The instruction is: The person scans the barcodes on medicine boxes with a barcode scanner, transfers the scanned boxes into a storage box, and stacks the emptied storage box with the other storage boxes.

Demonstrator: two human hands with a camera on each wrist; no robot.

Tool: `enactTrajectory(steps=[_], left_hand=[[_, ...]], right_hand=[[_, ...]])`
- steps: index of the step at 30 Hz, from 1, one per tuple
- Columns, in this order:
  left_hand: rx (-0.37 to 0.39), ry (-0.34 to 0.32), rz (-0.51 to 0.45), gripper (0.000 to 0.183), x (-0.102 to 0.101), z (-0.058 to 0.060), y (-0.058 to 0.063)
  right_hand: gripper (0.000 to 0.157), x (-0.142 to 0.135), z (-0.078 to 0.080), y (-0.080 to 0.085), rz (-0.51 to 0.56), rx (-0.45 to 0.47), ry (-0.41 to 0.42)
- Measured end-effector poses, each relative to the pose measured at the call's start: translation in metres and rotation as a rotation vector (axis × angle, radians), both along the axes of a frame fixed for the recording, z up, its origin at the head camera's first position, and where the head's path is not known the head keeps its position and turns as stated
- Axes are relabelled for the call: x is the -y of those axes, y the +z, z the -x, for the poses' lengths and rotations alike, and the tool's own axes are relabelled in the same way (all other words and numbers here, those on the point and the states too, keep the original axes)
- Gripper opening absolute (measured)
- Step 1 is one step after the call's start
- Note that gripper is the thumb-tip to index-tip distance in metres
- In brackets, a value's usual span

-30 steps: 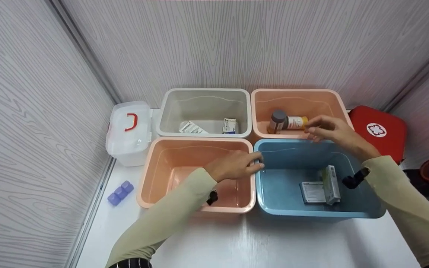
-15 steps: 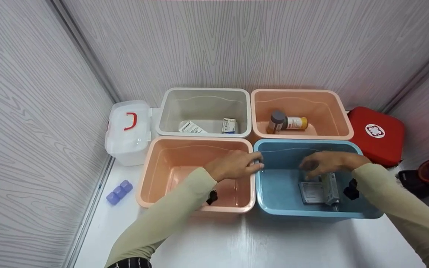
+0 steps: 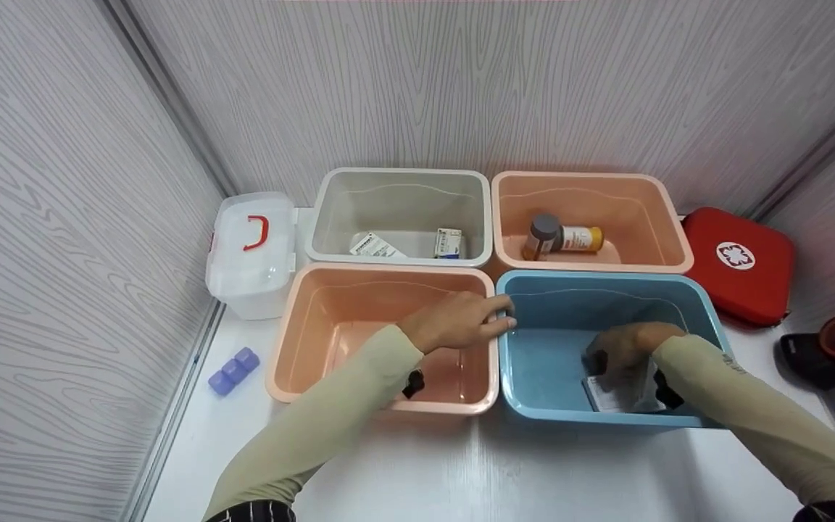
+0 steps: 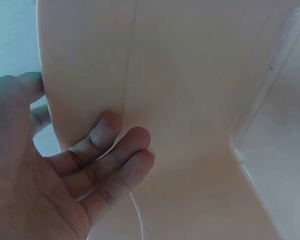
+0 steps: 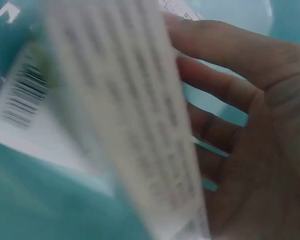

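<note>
My left hand (image 3: 457, 321) holds the side rim of the front orange bin (image 3: 381, 407), where it meets the blue bin (image 3: 570, 415). In the left wrist view several fingertips (image 4: 135, 142) lie along the bin's inner wall, with other digits outside the rim. Down inside the blue bin, my right hand (image 3: 624, 348) reaches over the medicine boxes. One box lies flat (image 3: 609, 396); another, printed with lines of text, stands blurred (image 5: 130, 110) in the right wrist view. That box hides the right fingertips, so I cannot tell whether they pinch anything.
Behind are a grey bin (image 3: 403, 174) with small medicine boxes and an orange bin (image 3: 577, 177) with two pill bottles. A clear lidded case (image 3: 252, 257) and purple pill organizer (image 3: 234, 371) lie left. A red first-aid case (image 3: 740, 268) and black device (image 3: 809, 359) stand right.
My right hand has come from over the back orange bin's bottles down into the blue bin, to the boxes. My left hand has stayed on the rim.
</note>
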State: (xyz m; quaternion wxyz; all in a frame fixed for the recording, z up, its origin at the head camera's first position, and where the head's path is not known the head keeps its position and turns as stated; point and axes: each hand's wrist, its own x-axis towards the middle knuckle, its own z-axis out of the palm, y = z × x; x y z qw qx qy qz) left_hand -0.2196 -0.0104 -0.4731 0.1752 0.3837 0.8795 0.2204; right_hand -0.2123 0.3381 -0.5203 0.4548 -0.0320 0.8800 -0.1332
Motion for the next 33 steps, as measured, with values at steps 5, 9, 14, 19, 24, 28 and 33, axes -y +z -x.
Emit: enactTrajectory(steps=[5,9,14,19,24,28,33], left_hand=[[0.004,0.000,0.002,0.037,0.002,0.000,0.002],[0.007,0.005,0.003,0.036,0.002,-0.001,0.002],[0.002,0.002,0.000,0.036,0.002,-0.002,0.002],[0.003,0.006,-0.005,0.036,0.002,-0.001,0.003],[0.000,0.000,-0.014,0.036,0.001,-0.001,0.004],[0.007,0.008,-0.012,0.036,0.002,-0.001,0.005],[0.009,0.015,-0.015,0.036,0.001,-0.002,0.004]], right_hand=[[0.054,0.004,-0.011,0.010,0.093,0.089,-0.196],[0.065,0.001,-0.009,0.013,0.083,0.083,-0.159],[0.054,-0.004,0.002,0.015,0.034,0.056,0.067],[0.037,-0.010,0.010,0.030,0.127,-0.068,0.183],[0.033,-0.016,0.006,0.052,0.334,-0.252,0.190],[0.038,-0.018,0.001,0.065,0.464,-0.413,0.186],[0.041,-0.017,-0.005,0.075,0.534,-0.576,0.167]])
